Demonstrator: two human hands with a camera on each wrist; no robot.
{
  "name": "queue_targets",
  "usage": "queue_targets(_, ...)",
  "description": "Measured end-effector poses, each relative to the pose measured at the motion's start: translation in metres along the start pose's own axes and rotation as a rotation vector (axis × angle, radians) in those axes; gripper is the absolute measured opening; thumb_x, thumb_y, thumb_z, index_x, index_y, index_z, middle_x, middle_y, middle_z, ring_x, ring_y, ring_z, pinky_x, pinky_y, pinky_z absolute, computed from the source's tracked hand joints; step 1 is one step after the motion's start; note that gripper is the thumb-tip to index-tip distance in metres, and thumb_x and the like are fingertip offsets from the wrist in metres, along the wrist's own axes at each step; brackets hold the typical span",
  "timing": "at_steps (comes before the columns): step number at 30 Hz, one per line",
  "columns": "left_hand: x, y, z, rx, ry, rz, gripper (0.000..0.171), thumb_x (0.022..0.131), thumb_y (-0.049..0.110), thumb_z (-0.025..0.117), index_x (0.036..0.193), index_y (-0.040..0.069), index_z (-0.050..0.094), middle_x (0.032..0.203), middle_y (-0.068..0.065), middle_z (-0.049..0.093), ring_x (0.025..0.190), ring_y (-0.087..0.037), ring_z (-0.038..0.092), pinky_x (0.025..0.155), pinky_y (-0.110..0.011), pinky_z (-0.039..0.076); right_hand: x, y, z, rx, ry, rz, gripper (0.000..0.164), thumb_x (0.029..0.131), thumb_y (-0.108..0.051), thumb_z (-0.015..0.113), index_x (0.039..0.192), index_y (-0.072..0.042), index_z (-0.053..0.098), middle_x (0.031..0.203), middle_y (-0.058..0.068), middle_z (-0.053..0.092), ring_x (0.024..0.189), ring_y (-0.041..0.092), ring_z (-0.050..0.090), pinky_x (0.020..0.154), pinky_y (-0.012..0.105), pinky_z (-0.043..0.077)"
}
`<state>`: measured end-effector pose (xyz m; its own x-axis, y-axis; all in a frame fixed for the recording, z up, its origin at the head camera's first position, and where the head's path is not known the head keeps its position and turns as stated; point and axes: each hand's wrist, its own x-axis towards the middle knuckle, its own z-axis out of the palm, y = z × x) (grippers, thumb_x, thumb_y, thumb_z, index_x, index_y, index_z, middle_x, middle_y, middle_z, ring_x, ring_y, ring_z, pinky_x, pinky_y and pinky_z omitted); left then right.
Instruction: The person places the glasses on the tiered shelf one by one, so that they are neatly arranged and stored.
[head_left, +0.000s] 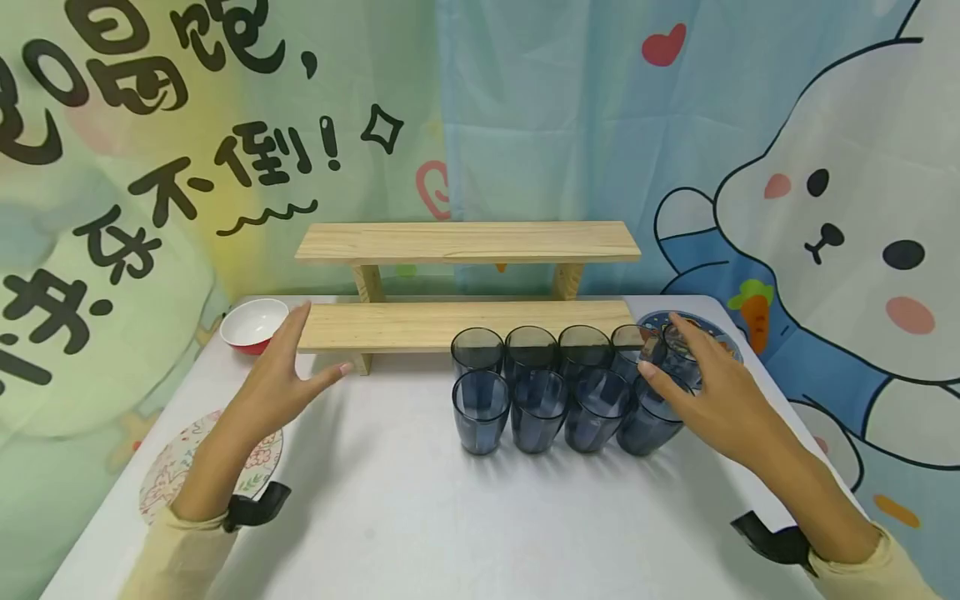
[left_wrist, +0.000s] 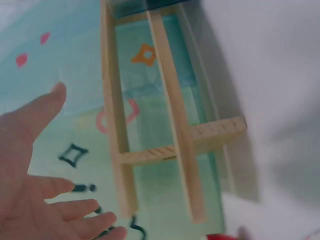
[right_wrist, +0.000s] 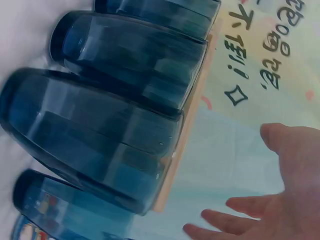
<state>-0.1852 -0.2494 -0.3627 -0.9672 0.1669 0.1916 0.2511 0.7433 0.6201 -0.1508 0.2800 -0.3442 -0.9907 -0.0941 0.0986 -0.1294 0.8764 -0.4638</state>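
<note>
My left hand (head_left: 272, 392) hovers left of a two-tier wooden shelf (head_left: 450, 327), fingers extended and thumb apart, holding nothing. In the left wrist view, the spread left fingers stand clear of the shelf boards (left_wrist: 172, 100). Several dark blue drinking glasses (head_left: 540, 408) stand upright in two rows at the shelf's front right. My right hand (head_left: 723, 408) is over the right end of these rows, thumb and fingers apart. The right wrist view has that hand (right_wrist: 290, 185) empty beside the glasses (right_wrist: 95, 135), with a gap between them. Part of the rightmost glasses is hidden behind it.
A white bowl with a red outside (head_left: 253, 323) sits at the back left. Under my left forearm lies a flower-patterned plate (head_left: 262, 462), partly covered. A blue patterned plate (head_left: 723, 332) lies at the back right. A printed curtain (head_left: 525, 125) hangs behind the white table (head_left: 450, 533).
</note>
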Motion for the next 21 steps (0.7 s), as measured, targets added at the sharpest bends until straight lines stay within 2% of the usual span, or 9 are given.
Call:
queue_targets(4, 0.013, -0.013, 0.002, -0.061, 0.046, -0.083, 0.107, 0.097, 0.041, 0.077, 0.168, 0.0, 0.008, 0.169, -0.033, 0.019, 0.154, -0.053, 0.026, 0.122, -0.071, 0.025, -0.014, 0.01, 0.006, 0.081, 0.098, 0.018, 0.086, 0.104, -0.053, 0.062, 0.17, -0.015, 0.021, 0.164, 0.032, 0.035, 0.142, 0.063, 0.037, 0.098, 0.086, 0.036)
queue_targets(7, 0.024, -0.028, 0.007, -0.098, 0.06, -0.161, 0.109, 0.097, 0.042, 0.077, 0.168, -0.002, 0.006, 0.167, -0.038, 0.018, 0.154, -0.055, 0.024, 0.122, -0.071, 0.024, -0.022, 0.019, 0.014, 0.142, 0.189, 0.006, 0.08, 0.103, -0.045, 0.068, 0.166, -0.01, 0.031, 0.158, 0.031, 0.044, 0.139, 0.059, 0.044, 0.103, 0.079, 0.04)
queue_targets(10, 0.036, -0.044, 0.016, -0.137, 0.061, -0.209, 0.109, 0.097, 0.041, 0.077, 0.167, -0.003, 0.006, 0.168, -0.038, 0.015, 0.155, -0.055, 0.02, 0.124, -0.07, 0.022, -0.028, 0.026, 0.023, 0.2, 0.257, 0.012, 0.078, 0.102, -0.039, 0.072, 0.164, -0.007, 0.036, 0.157, 0.029, 0.046, 0.139, 0.056, 0.046, 0.11, 0.07, 0.04)
queue_targets(13, 0.045, -0.058, 0.025, -0.164, 0.053, -0.242, 0.109, 0.098, 0.04, 0.076, 0.166, -0.006, 0.004, 0.169, -0.038, 0.012, 0.156, -0.055, 0.018, 0.125, -0.068, 0.021, -0.033, 0.031, 0.032, 0.234, 0.286, 0.026, 0.08, 0.1, -0.038, 0.074, 0.164, -0.007, 0.036, 0.157, 0.028, 0.046, 0.141, 0.053, 0.047, 0.118, 0.054, 0.038)
queue_targets(15, 0.047, -0.067, 0.031, -0.172, 0.051, -0.261, 0.109, 0.098, 0.039, 0.076, 0.165, -0.008, 0.004, 0.169, -0.037, 0.011, 0.157, -0.054, 0.017, 0.126, -0.066, 0.02, -0.035, 0.034, 0.038, 0.248, 0.283, 0.033, 0.083, 0.099, -0.038, 0.076, 0.164, -0.007, 0.034, 0.156, 0.028, 0.046, 0.141, 0.051, 0.048, 0.121, 0.035, 0.038)
queue_targets(18, 0.049, -0.075, 0.038, -0.194, 0.053, -0.27, 0.104, 0.099, 0.037, 0.075, 0.165, -0.009, 0.009, 0.168, -0.036, 0.018, 0.157, -0.051, 0.019, 0.127, -0.065, 0.019, -0.037, 0.039, 0.045, 0.271, 0.262, 0.045, 0.088, 0.097, -0.038, 0.078, 0.165, -0.007, 0.031, 0.158, 0.028, 0.045, 0.142, 0.051, 0.047, 0.113, 0.007, 0.035)
queue_targets(21, 0.048, -0.08, 0.045, -0.219, 0.07, -0.257, 0.094, 0.1, 0.033, 0.075, 0.163, -0.007, 0.018, 0.164, -0.034, 0.03, 0.156, -0.049, 0.026, 0.125, -0.065, 0.024, -0.037, 0.044, 0.052, 0.306, 0.226, 0.071, 0.093, 0.096, -0.04, 0.08, 0.166, -0.005, 0.029, 0.161, 0.028, 0.042, 0.144, 0.052, 0.045, 0.102, -0.005, 0.029)
